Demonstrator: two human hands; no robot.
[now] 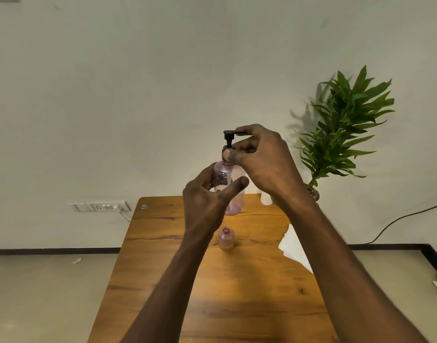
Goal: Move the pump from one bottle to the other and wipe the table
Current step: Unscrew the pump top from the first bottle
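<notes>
My left hand [207,199] holds a clear pink bottle [233,194] up above the wooden table [212,293], fingers wrapped round its body. A black pump [229,138] sits on the bottle's neck. My right hand [262,159] grips the pump at its collar and head from the right. A second, smaller pink bottle [226,238] stands open-necked on the table below, with no pump on it. A white cloth [295,248] lies on the table's right side, partly hidden by my right forearm.
A potted green plant [346,125] stands at the table's far right corner, with a white object [266,198] beside it behind my right wrist. A wall socket with a plugged cable [101,206] is at the left. A black cable [398,221] runs along the right wall.
</notes>
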